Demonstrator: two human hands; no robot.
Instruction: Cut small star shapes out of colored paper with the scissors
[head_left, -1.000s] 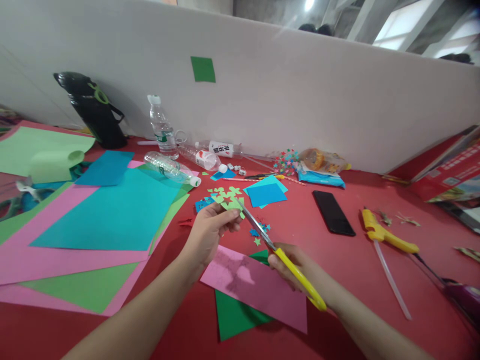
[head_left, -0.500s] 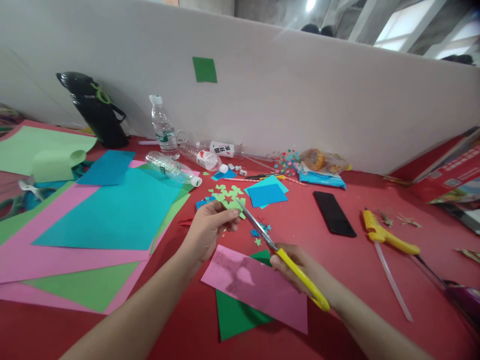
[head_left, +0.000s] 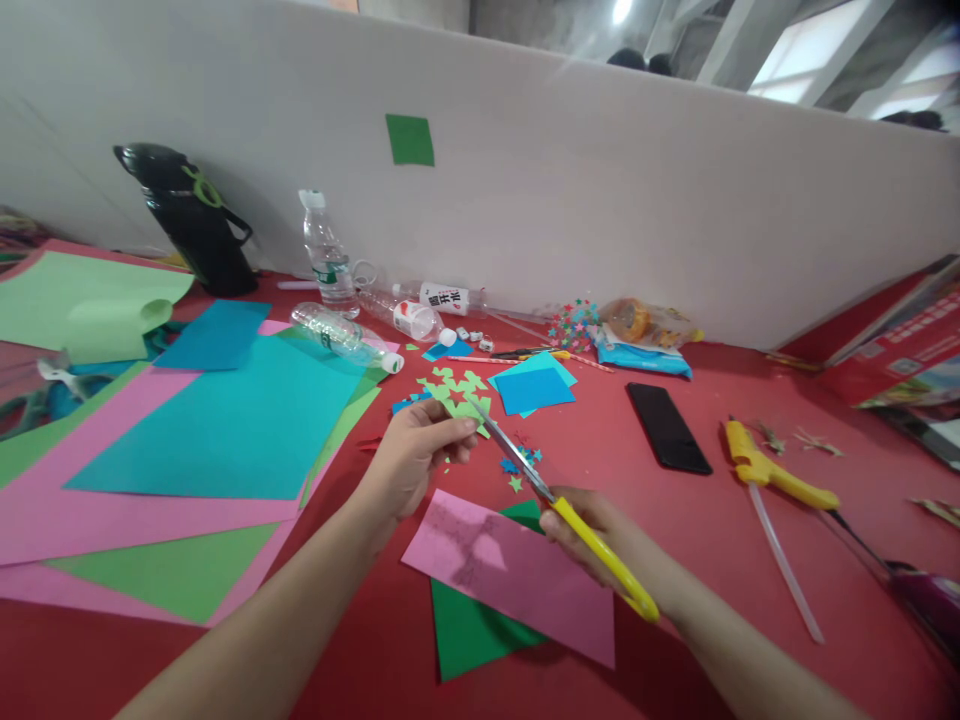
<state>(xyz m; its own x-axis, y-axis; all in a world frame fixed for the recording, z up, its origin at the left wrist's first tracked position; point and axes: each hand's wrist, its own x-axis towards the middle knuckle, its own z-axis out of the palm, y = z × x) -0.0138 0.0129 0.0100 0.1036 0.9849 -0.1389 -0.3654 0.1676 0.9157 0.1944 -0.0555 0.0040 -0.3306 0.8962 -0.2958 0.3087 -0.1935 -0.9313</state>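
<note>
Right hand point(head_left: 615, 537) holds scissors point(head_left: 570, 517); pink paper point(head_left: 517, 580) lies below.

The scissors point(head_left: 570, 518), with a long yellow handle and slim silver blades, slant from the lower right toward the centre, points up and leftward. The blades look nearly closed, though the narrow angle makes that uncertain. Behind their tips, just below centre, lie jagged light-green paper scraps point(head_left: 444, 386), cut through with a star-shaped gap.

Left fingers point(head_left: 453, 433) pinched, right fingers point(head_left: 562, 538) curled
</note>
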